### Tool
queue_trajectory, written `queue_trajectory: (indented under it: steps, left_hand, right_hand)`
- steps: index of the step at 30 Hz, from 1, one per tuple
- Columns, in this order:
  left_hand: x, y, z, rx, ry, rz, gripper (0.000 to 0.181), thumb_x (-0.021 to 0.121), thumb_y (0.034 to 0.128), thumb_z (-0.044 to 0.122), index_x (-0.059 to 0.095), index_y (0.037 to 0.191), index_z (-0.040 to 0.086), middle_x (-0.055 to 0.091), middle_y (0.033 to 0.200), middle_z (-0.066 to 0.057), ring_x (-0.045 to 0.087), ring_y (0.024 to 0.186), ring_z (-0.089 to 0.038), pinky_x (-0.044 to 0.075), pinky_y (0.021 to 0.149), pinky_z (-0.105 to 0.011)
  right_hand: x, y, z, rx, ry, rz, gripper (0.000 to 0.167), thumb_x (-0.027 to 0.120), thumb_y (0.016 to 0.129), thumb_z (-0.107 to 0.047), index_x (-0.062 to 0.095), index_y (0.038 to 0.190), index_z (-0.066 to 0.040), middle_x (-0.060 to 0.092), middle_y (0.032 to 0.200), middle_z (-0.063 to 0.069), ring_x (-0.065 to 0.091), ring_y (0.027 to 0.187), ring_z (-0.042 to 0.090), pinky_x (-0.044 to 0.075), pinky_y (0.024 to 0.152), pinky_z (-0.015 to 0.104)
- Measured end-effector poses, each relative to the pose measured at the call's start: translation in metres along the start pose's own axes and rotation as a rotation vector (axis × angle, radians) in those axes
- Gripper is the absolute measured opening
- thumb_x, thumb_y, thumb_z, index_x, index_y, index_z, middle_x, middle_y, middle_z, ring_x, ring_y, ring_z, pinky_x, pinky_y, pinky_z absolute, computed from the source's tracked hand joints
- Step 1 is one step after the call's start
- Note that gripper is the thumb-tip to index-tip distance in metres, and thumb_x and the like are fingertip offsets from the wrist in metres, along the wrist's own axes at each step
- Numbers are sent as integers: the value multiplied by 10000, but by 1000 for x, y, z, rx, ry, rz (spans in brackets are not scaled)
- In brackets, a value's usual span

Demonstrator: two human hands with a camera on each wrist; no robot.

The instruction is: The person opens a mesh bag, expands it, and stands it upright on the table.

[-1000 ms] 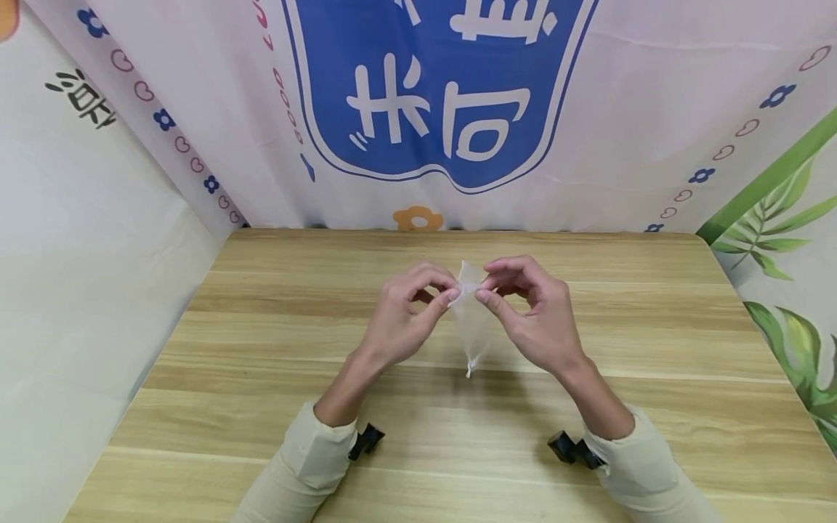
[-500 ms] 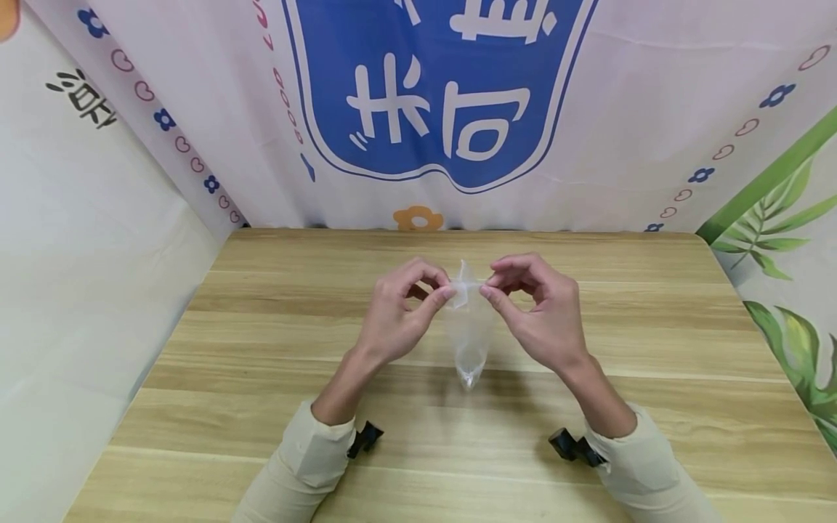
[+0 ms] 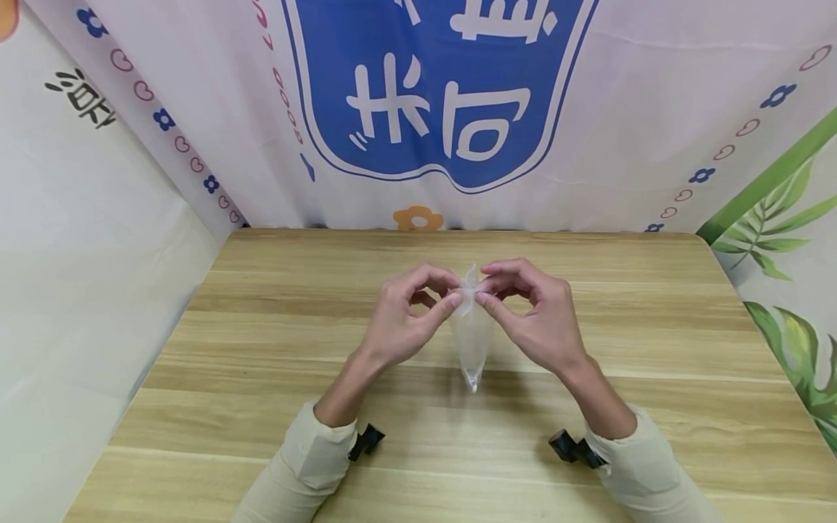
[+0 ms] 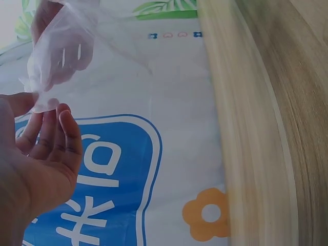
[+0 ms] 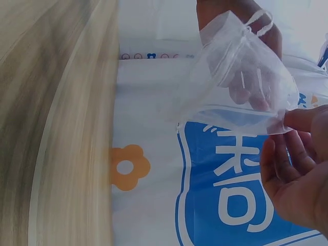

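Observation:
A sheer white drawstring pouch (image 3: 472, 341) hangs above the table between the hands, narrowing to a point at its lower end. My left hand (image 3: 412, 312) pinches its left edge between thumb and fingertips. On the opposite edge, the thumb and fingers of my right hand (image 3: 539, 312) pinch the fabric too. Through the see-through pouch (image 5: 220, 56) in the right wrist view, the other hand shows behind it. A thin white cord loop (image 5: 265, 19) sticks out from one corner there. In the left wrist view, part of the pouch (image 4: 61, 36) runs out of frame.
A wood-grain table (image 3: 294, 327) lies beneath both hands. Behind it hangs a printed cloth (image 3: 621, 131) with a blue emblem. Black wrist-worn devices (image 3: 366, 442) sit at the cuffs of both light sleeves (image 3: 307, 457).
Both hands first drew slightly apart, then came closer together again. The pouch's lower end hangs a little nearer the person than a second ago, and its upper tip has shifted right.

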State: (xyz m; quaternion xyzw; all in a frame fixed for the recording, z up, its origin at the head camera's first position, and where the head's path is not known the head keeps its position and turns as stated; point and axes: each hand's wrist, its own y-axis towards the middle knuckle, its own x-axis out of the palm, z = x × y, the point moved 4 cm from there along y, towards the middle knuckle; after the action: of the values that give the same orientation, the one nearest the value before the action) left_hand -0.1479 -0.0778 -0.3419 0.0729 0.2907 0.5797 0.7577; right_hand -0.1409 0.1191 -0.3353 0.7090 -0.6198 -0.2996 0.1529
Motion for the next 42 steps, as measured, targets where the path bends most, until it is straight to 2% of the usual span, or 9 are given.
queue_trajectory:
  steps: [7,13,21,27,32,37,42]
  left_hand:
    - [-1,1,1,-8,14,-11,46,753,989,40,763,1028,18,778,994,-113,684,792,-160,627,683,-271]
    - [-4,1,1,8,34,3,50,785,968,41,740,974,20,754,976,-112,676,814,-142,646,696,-321]
    - [-9,2,2,32,49,8,59,787,961,26,730,949,16,741,1012,-126,669,844,-138,635,704,-282]
    - [-11,3,2,32,29,20,40,765,981,26,746,994,-6,741,1025,-130,673,867,-147,633,708,-262]
    - [-11,4,2,24,26,13,36,757,980,12,754,1015,8,744,1045,-119,682,899,-160,635,720,-261]
    - [-9,4,1,33,34,-10,45,766,972,11,762,1016,16,750,1041,-116,688,912,-173,649,727,-302]
    - [-7,3,2,48,44,-43,44,770,972,22,775,1012,38,749,1016,-93,681,899,-164,650,721,-318]
  right_hand:
    - [-1,-1,-2,-23,4,49,326,819,813,187,704,1106,105,775,870,199,714,795,17,622,773,171]
    - [-4,1,-4,-91,-20,87,291,815,804,190,713,1063,109,778,852,206,707,779,9,618,752,167]
    - [-8,3,-6,-136,-51,94,246,821,803,158,724,1023,108,783,841,197,717,793,-5,619,754,165]
    - [-9,2,-4,-94,-46,35,308,841,795,139,730,1075,72,773,870,161,706,796,54,622,743,201]
    - [-12,2,-2,-34,-35,31,340,840,808,117,726,1123,62,755,959,160,703,865,103,621,756,213]
    - [-12,4,0,45,-6,13,333,806,866,93,717,1184,49,754,1075,166,717,957,137,619,788,202]
    - [-11,4,0,105,-12,-43,358,802,898,55,699,1240,27,759,1156,150,724,1016,135,624,810,208]
